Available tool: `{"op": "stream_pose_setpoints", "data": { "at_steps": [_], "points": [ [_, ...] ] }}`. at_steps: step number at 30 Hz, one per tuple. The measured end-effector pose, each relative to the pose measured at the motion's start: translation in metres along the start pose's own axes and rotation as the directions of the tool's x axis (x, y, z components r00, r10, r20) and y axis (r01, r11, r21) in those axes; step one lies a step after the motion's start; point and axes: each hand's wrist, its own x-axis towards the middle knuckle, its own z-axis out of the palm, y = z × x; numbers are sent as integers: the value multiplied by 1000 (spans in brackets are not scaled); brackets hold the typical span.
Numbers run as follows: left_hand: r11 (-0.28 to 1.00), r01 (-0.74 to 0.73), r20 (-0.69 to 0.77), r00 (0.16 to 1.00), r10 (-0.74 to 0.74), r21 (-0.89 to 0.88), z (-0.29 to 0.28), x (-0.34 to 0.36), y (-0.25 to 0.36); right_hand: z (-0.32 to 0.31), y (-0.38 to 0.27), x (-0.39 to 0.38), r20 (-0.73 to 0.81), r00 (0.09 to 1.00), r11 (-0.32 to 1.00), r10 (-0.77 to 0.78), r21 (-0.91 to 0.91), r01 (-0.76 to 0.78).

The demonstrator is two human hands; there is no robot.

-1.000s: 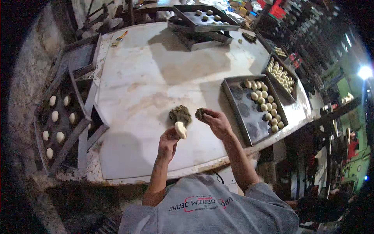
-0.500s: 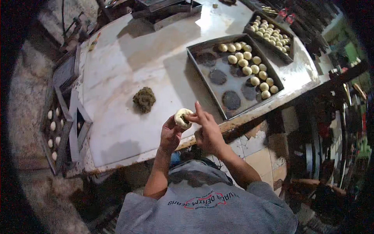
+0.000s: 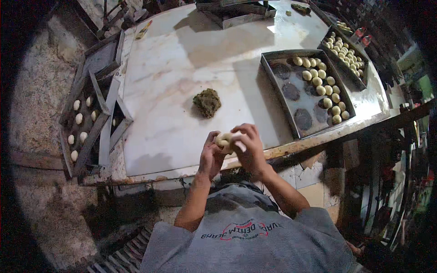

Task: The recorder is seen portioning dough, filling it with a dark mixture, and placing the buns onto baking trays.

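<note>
The small pale round ball of dough [image 3: 226, 140] sits between the two hands, above the near edge of the white marble tabletop [image 3: 173, 77] and just in front of the person's chest. It is almost round, so it has no clear long axis; only its left upper part shows, the rest is covered. The left hand [image 3: 210, 157] holds it from the left and from below, with the fingers bent close around it. The right hand [image 3: 248, 148] lies over it from the right and from above, its fingers curled on the top of the ball. Both hands touch the dough, so no hand is nearer than the other; the ball lies inside the fingers, not apart from them.

The dark green-brown lump of filling [image 3: 207, 102] lies on the tabletop beyond the hands, a little to the left, well apart from the dough. To the right of the hands stands a grey metal baking tray [image 3: 277, 82] with pale dough balls [image 3: 321, 86] along its far and right side and dark round marks on its bare floor.

Compared with half a second ago, the hands are closer together: then the ball was well visible on the left hand and the right fingers only touched its side, now the right hand covers most of it.
</note>
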Motion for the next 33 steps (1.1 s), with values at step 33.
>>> {"op": "stream_pose_setpoints", "data": {
  "at_steps": [33],
  "points": [
    [986,119,294,944,-149,116,-46,-24,38,41,-48,-20,53,629,544,775,450,-708]
  ]
}}
